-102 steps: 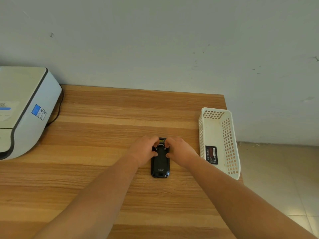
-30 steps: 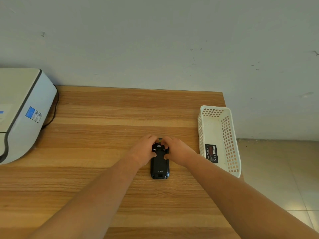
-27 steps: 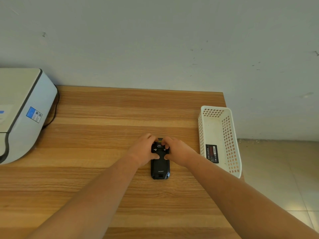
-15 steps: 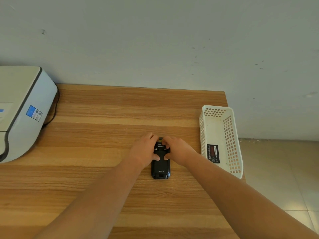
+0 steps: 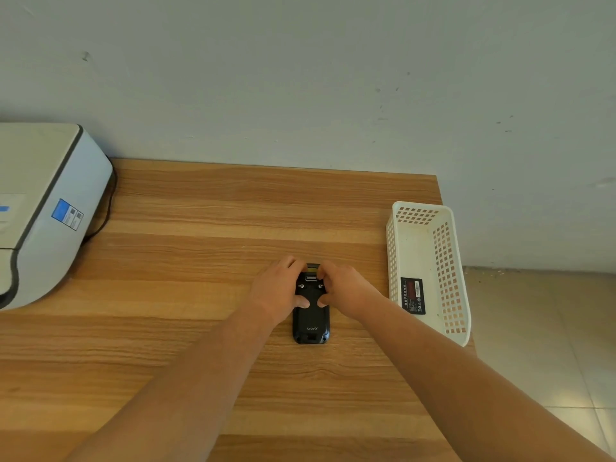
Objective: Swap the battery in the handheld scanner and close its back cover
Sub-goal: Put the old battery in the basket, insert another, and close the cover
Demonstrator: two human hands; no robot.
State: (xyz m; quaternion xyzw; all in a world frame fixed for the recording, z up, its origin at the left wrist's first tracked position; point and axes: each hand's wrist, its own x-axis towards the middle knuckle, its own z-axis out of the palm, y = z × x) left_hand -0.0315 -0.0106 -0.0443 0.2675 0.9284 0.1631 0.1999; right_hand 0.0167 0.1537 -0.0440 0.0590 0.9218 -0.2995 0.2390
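Observation:
A black handheld scanner [image 5: 311, 320] lies face down on the wooden table [image 5: 186, 248], its back cover on top. My left hand [image 5: 275, 290] grips its upper left side, thumb pressed on the cover. My right hand [image 5: 345, 290] grips the upper right side the same way, thumb on the cover. Both index fingers curl over the scanner's far end. A black battery [image 5: 412, 295] with a red label lies in the white basket [image 5: 448, 261] to the right.
A white and grey printer [image 5: 40, 208] with a black cable stands at the table's left. The perforated basket sits at the table's right edge, beyond which is tiled floor. A grey wall runs behind the table.
Both hands stay on the scanner's upper part. The thumbs have slid slightly down the cover; the scanner has not moved.

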